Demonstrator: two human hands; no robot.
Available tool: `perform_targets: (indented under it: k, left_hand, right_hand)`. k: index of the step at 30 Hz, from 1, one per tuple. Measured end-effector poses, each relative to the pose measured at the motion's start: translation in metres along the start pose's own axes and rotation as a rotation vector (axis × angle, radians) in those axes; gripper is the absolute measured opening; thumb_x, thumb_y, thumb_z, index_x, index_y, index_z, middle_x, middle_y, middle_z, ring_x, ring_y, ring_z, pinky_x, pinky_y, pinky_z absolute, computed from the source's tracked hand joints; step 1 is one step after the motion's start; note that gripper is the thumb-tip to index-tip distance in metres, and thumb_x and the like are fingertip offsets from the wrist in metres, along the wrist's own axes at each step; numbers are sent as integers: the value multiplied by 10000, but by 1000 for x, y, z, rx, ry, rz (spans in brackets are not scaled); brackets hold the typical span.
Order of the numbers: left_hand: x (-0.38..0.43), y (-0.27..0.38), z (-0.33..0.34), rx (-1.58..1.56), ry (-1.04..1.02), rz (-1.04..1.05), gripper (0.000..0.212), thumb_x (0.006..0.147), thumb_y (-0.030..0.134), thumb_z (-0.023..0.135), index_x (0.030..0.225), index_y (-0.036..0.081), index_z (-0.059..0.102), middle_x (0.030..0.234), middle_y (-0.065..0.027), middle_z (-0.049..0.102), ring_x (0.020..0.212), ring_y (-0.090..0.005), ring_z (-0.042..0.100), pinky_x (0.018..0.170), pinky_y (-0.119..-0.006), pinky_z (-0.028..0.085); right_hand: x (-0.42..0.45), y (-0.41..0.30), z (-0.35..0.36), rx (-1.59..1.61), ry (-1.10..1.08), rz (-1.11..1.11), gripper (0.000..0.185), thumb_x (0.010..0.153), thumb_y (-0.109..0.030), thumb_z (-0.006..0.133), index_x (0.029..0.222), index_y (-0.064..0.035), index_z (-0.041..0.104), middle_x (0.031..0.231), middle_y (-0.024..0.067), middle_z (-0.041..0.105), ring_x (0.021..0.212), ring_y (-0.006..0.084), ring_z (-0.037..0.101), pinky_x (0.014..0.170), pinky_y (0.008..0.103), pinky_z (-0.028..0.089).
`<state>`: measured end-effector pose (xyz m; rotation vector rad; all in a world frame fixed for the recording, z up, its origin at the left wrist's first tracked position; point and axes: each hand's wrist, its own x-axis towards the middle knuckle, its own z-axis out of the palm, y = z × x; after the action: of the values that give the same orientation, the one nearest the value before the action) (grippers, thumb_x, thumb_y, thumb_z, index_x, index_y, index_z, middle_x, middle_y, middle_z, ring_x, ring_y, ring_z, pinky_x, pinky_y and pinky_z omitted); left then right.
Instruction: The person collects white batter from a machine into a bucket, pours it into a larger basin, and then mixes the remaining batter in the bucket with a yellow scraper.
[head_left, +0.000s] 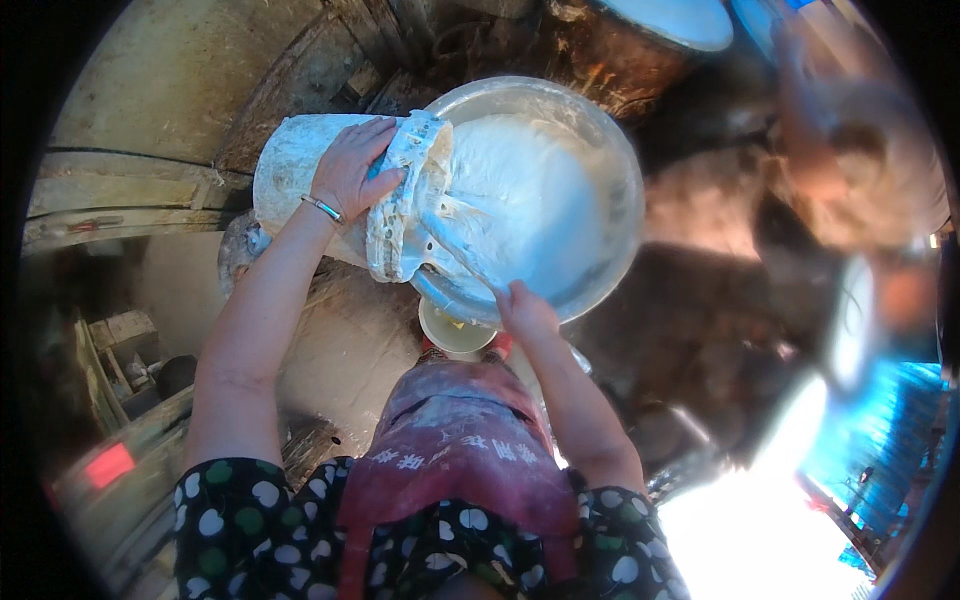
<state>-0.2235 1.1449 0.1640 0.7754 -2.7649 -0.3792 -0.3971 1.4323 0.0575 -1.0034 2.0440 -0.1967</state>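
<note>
A whitish, crusted bucket (300, 157) lies tipped on its side, its mouth over the left rim of a wide metal basin (634, 202). My left hand (360, 165), with a bracelet at the wrist, lies flat on the bucket near its rim, fingers apart. White, thick liquid or paste (525, 195) fills much of the basin and also coats the bucket's mouth. My right hand (527, 311) is closed round the end of a coated stick-like tool (457, 247), at the basin's near edge. The tool's far end reaches into the bucket's mouth, where white stuff hides it.
A small pale bowl or bucket (457, 335) stands below the basin, close to my feet. Wooden boards (127, 180) lie at the left. Another person (855, 150), blurred, is at the right. A round white-filled vessel (675, 19) stands at the top.
</note>
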Motion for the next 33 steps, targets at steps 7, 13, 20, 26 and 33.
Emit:
perform_targets:
  k: [7,13,20,26,33]
  left_hand:
    - [-5,-4,-2,-12,15,9,670,779,473,536,1263,12,506,1336,-186,475,1235,-363,424,1050,-424,311]
    - [-4,-4,-1,-37,2,-40,735,782,583,463,1276,41,517,1351,-170,470,1277,-345,386,1074,-438,269]
    - [-6,-4,10,-45,44,-3,731,810,563,444,1282,7,475,1355,-194,451,1267,-372,395,1063,-458,267]
    - [-34,-7,31,-20,187,-78,712,824,532,456,1295,-1,451,1347,-210,446,1248,-385,401,1052,-461,272]
    - [-52,3,52,27,374,-188,709,844,491,444,1307,-45,408,1356,-221,425,1231,-386,405,1042,-451,277]
  right_hand:
    - [-68,93,-2,-13,2,273,415,895,-477,450,1095,-130,560,957,205,649,919,391,612,792,481,481]
    - [-50,118,-12,264,115,226,436,888,-460,472,1035,-68,592,932,230,636,907,408,604,780,482,469]
    - [73,46,-38,254,108,133,484,889,-471,436,1029,-29,573,977,260,615,952,434,573,820,485,451]
    - [91,34,-40,10,-40,101,451,901,-444,417,1020,-40,578,987,236,632,942,431,587,826,501,462]
    - [33,64,-25,-51,-159,87,444,904,-446,425,1004,-41,575,940,242,635,905,429,597,802,506,470]
